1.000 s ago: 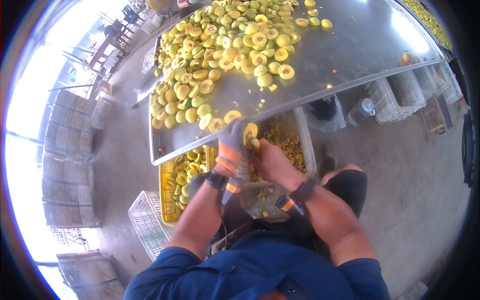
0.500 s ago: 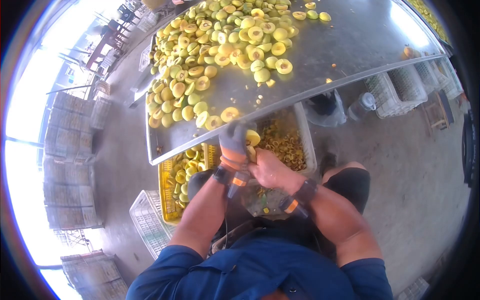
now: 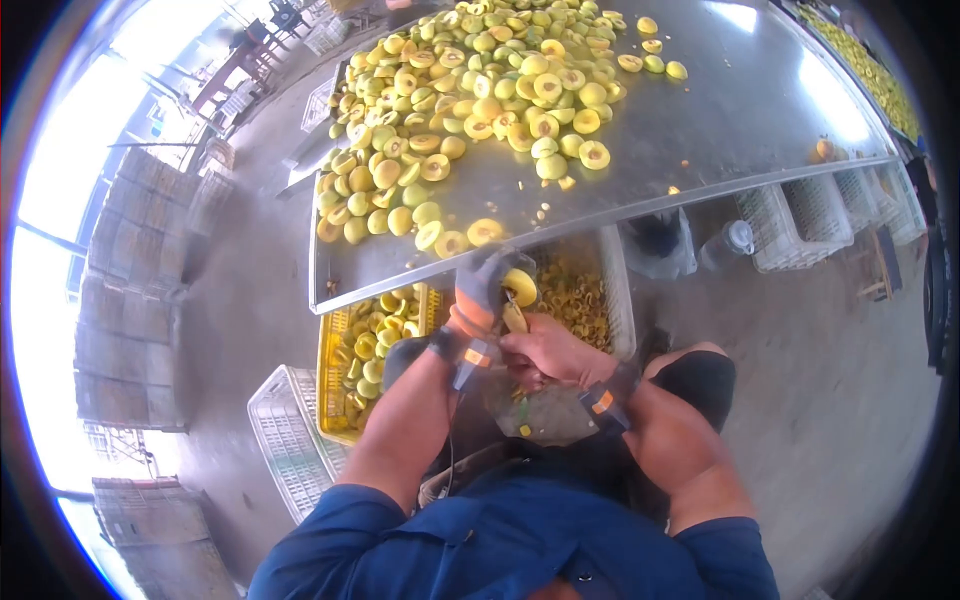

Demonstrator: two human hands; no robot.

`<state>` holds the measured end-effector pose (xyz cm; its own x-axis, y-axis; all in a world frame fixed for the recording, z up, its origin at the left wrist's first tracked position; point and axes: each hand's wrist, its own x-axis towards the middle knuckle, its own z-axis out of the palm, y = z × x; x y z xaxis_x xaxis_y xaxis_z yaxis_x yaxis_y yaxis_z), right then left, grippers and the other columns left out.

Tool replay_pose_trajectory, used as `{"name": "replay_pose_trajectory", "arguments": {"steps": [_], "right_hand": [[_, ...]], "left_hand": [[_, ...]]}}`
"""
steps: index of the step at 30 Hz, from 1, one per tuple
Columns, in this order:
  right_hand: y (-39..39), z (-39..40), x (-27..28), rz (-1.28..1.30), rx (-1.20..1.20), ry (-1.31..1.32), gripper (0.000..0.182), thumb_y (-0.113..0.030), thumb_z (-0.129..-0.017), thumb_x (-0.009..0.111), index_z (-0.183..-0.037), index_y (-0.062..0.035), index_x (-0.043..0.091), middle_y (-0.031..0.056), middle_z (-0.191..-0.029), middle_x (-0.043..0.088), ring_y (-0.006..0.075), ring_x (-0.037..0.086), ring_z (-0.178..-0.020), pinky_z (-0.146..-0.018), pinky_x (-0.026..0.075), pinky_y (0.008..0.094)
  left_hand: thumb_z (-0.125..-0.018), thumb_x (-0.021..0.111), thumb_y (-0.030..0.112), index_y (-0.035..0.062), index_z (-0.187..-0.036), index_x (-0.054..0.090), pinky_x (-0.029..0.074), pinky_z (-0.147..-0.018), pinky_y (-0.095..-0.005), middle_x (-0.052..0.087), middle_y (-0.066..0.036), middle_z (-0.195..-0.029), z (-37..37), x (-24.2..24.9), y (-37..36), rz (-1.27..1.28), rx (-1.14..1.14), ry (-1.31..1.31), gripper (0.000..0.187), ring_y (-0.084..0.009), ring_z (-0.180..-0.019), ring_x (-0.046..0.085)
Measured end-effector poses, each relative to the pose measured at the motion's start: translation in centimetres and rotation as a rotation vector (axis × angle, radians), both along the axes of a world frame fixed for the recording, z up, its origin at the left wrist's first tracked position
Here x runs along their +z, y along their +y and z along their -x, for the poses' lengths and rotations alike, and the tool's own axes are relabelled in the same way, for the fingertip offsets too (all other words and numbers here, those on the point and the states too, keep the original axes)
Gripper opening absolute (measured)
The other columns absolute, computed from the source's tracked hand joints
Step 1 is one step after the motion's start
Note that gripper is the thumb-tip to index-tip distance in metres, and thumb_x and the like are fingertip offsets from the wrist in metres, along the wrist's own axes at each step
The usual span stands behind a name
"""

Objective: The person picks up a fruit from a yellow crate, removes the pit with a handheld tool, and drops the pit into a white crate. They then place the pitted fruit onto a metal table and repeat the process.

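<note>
My left hand (image 3: 484,284), in a grey and orange glove, grips a yellow peach half (image 3: 520,287) with its cut face toward my right hand. My bare right hand (image 3: 552,350) is closed around a small tool with a yellowish handle (image 3: 515,317). The tool's dark tip meets the cut face of the fruit; its full shape is hidden by my fingers. Both hands are just off the table's front edge, over a white crate (image 3: 622,300) of brown and yellow scraps. To the left, a yellow crate (image 3: 328,385) holds hollowed fruit halves.
On the metal table (image 3: 700,120) lies a big heap of halved peaches (image 3: 480,90), with a few pit bits near the edge. White crates (image 3: 800,225), a clear plastic jug (image 3: 728,243) and a bag stand beneath it. An empty-looking white basket (image 3: 290,430) is at left, near stacked crates (image 3: 130,340).
The fruit half has turned so its cut face shows more, and my right hand has shifted slightly down and right with the tool. The whole view has tilted a little.
</note>
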<state>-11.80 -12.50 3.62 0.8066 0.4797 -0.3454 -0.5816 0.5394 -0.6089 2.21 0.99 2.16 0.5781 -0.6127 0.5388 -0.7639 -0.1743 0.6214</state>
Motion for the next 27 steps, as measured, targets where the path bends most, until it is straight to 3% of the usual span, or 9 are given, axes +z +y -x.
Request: {"name": "replay_pose_trajectory", "arguments": {"steps": [3, 6, 8, 10, 15, 18, 22, 25, 27], "right_hand": [[0.8, 0.5, 1.5, 0.363, -0.027, -0.262, 0.012, -0.011, -0.105, 0.054, -0.099, -0.0018, 0.059, 0.0062, -0.068, 0.059, 0.0179, 0.054, -0.05, -0.048, 0.044, 0.0366], [1.0, 0.5, 1.1, 0.368, 0.003, -0.235, 0.012, -0.011, -0.105, 0.054, -0.098, -0.002, 0.059, 0.0056, -0.07, 0.058, 0.0175, 0.053, -0.05, -0.048, 0.044, 0.0368], [2.4, 0.3, -0.3, 0.659, -0.248, -0.633, 0.013, -0.01, -0.104, 0.054, -0.096, -0.0016, 0.059, 0.0059, -0.069, 0.059, 0.0176, 0.052, -0.049, -0.048, 0.044, 0.0368], [1.9, 0.1, -0.8, 0.64, -0.231, -0.609, 0.012, -0.01, -0.102, 0.054, -0.097, -0.0014, 0.06, 0.0058, -0.069, 0.058, 0.0176, 0.052, -0.048, -0.048, 0.044, 0.0367], [0.2, 0.8, 1.8, 0.063, 0.034, 0.023, 0.011, -0.009, -0.101, 0.054, -0.101, -0.0013, 0.061, 0.0045, -0.069, 0.056, 0.017, 0.05, -0.048, -0.047, 0.043, 0.0359], [0.9, 0.5, 1.6, 0.517, 0.029, -0.308, 0.011, -0.011, -0.103, 0.055, -0.101, -0.0019, 0.061, 0.0033, -0.068, 0.055, 0.0161, 0.05, -0.048, -0.047, 0.043, 0.035], [0.8, 0.4, 2.6, 0.457, -0.068, -0.312, 0.01, -0.01, -0.102, 0.055, -0.102, -0.002, 0.061, 0.0038, -0.066, 0.057, 0.0154, 0.052, -0.047, -0.045, 0.042, 0.0347], [-0.2, 0.6, 2.2, 0.432, -0.08, -0.253, 0.012, -0.011, -0.1, 0.059, -0.105, -0.001, 0.065, 0.0036, -0.063, 0.057, 0.016, 0.052, -0.044, -0.042, 0.04, 0.0347], [-0.1, -0.6, -1.0, 0.521, -0.192, -0.111, 0.012, -0.012, -0.099, 0.06, -0.101, -0.0005, 0.064, 0.0029, -0.063, 0.057, 0.0162, 0.052, -0.044, -0.042, 0.04, 0.0346]], "left_hand": [[-0.086, 0.07, 0.005, 0.0032, -0.102, 0.072, 0.06, -0.071, -0.0363, 0.075, -0.012, -0.093, 0.5, 1.8, 0.1, 0.036, -0.031, 0.024, 0.016, -0.0285, -0.082, 0.075], [-0.087, 0.069, 0.004, 0.0025, -0.102, 0.072, 0.06, -0.072, -0.0372, 0.075, -0.012, -0.093, 1.3, 1.9, 0.5, 0.108, -0.053, 0.312, 0.015, -0.0292, -0.082, 0.075], [-0.088, 0.068, 0.003, 0.0021, -0.102, 0.072, 0.06, -0.073, -0.0376, 0.075, -0.013, -0.093, 1.4, 1.6, 0.6, 0.109, -0.057, 0.32, 0.015, -0.0296, -0.083, 0.075], [-0.093, 0.065, 0.007, -0.0005, -0.1, 0.072, 0.059, -0.074, -0.0359, 0.076, -0.013, -0.093, 1.4, 1.3, 0.3, 0.128, -0.025, 0.367, 0.013, -0.0266, -0.083, 0.075], [-0.101, 0.062, 0.014, -0.004, -0.102, 0.073, 0.058, -0.077, -0.0331, 0.077, -0.013, -0.095, 2.2, 2.4, 0.2, 0.142, 0.018, 0.421, 0.021, -0.0213, -0.083, 0.073], [-0.1, 0.063, 0.011, -0.0027, -0.11, 0.072, 0.059, -0.08, -0.0336, 0.077, -0.014, -0.099, 1.9, 1.7, 0.6, 0.028, 0.042, 0.106, 0.019, -0.023, -0.088, 0.075], [-0.095, 0.066, 0.001, -0.0005, -0.122, 0.068, 0.06, -0.084, -0.0361, 0.076, -0.015, -0.111, 0.8, -2.0, 1.1, 0.322, 0.078, 0.832, 0.027, -0.0248, -0.096, 0.075], [-0.089, 0.069, -0.009, 0.0013, -0.127, 0.065, 0.06, -0.089, -0.0386, 0.073, -0.015, -0.12, 0.9, 0.5, 1.7, 0.052, 0.296, 0.369, 0.04, -0.0267, -0.104, 0.074], [-0.089, 0.07, -0.007, 0.0013, -0.127, 0.065, 0.06, -0.089, -0.0383, 0.074, -0.015, -0.118, -0.6, -0.6, 3.5, 0.114, 0.245, 0.376, 0.04, -0.0275, -0.105, 0.074]]}}
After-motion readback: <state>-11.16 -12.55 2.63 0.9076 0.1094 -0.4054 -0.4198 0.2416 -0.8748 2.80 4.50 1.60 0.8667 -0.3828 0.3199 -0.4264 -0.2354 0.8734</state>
